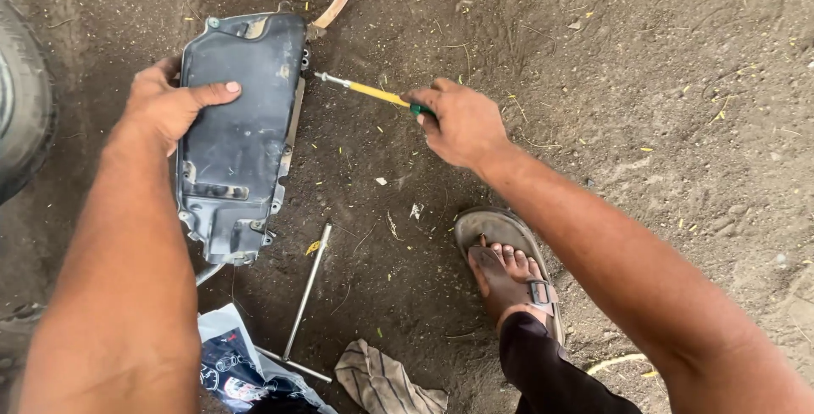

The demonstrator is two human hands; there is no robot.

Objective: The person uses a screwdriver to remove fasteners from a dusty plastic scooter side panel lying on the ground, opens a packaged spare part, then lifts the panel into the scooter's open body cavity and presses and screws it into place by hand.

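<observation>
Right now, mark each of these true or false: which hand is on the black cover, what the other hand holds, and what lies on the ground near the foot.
1. The left hand rests flat on the black cover. True.
2. The right hand is empty. False: its grip is closed on a yellow-shafted screwdriver with a green handle.
3. The screwdriver tip points toward the cover's right edge. True.
4. A long metal wrench lies on top of the cover. False: it lies on the dirt below the cover.
5. The foot in view is bare. False: it wears a sandal.
6. A striped rag lies on the ground near the bottom edge. True.
</observation>
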